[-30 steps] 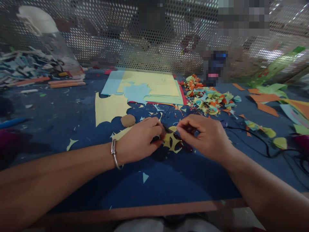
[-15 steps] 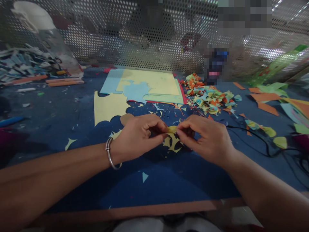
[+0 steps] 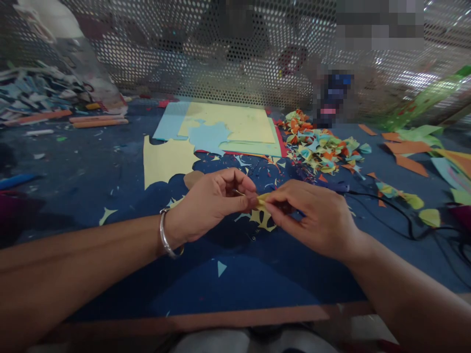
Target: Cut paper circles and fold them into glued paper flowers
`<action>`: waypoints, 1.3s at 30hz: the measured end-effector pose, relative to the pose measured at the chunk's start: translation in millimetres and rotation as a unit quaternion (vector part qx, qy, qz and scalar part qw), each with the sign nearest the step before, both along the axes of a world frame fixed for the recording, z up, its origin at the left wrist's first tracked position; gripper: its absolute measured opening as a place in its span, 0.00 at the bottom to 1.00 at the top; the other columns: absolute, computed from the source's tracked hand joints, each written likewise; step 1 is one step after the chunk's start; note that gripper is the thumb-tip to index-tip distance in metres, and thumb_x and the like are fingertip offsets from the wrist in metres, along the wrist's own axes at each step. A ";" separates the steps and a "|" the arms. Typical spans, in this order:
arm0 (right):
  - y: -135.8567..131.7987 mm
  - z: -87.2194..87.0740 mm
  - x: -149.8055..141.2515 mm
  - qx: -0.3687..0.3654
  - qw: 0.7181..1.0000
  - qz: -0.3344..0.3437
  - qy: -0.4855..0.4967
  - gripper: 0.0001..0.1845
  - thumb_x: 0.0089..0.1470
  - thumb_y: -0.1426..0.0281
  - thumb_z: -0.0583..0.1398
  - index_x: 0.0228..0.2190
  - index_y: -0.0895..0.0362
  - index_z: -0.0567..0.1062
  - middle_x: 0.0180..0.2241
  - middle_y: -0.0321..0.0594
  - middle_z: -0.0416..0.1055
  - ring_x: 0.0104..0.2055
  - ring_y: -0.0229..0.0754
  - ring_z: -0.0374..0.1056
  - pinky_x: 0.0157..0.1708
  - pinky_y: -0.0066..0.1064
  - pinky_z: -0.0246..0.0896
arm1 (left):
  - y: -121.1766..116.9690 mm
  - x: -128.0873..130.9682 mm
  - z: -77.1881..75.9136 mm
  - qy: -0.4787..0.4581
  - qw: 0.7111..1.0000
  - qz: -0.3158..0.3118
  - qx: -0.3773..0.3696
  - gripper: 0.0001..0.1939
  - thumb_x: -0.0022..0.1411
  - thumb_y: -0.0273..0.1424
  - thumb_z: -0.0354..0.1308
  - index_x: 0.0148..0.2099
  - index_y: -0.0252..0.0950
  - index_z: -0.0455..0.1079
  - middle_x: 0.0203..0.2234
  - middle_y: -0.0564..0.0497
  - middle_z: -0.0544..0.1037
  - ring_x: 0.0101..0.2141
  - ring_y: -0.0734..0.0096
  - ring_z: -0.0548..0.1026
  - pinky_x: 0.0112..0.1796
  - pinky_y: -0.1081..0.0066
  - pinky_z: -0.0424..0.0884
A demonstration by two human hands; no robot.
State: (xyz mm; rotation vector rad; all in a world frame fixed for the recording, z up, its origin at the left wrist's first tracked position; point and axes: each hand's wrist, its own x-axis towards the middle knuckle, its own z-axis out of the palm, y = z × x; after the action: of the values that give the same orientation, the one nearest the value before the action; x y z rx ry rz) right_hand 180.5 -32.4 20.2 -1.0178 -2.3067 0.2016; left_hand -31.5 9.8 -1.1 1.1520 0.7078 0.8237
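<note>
A small folded yellow paper piece [image 3: 261,199] is held between my two hands above the table. My right hand [image 3: 312,215] pinches its right end between thumb and fingers. At its left end, the thumb and fingertips of my left hand [image 3: 213,201] close on it; part of the paper is hidden by the fingers. A silver bangle [image 3: 166,235] circles my left wrist. Just below the fingertips lie yellow paper offcuts [image 3: 263,220]. A large yellow sheet [image 3: 165,159] with rounded cut-outs lies beyond my left hand.
Stacked coloured sheets [image 3: 235,122] lie at the back, beside a heap of folded paper pieces [image 3: 320,147]. A black cable [image 3: 401,220] runs across the right side, near orange strips [image 3: 408,147]. A bottle [image 3: 88,68] and paper scraps [image 3: 33,93] are at the left, before a perforated metal screen [image 3: 243,59].
My left index finger has lifted and curled slightly away from the thumb. The yellow piece has turned a little between the fingertips, while my right hand has shifted slightly left.
</note>
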 end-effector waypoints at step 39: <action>4.1 2.5 1.0 -0.095 0.993 -0.042 0.057 0.05 0.62 0.73 0.60 0.33 0.57 0.76 0.28 0.35 0.73 0.26 0.32 0.67 0.27 0.24 0.63 | 9.3 -6.1 3.7 0.023 0.995 -0.075 0.056 0.12 0.56 0.29 0.71 0.38 0.33 0.70 0.32 0.54 0.74 0.33 0.78 0.72 0.36 0.76 0.69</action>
State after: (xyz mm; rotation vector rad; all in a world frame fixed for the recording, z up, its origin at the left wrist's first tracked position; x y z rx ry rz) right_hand 181.5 -28.3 22.7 -1.1633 -2.1686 0.4416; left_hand -37.6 19.0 2.6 1.3121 0.6111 0.7201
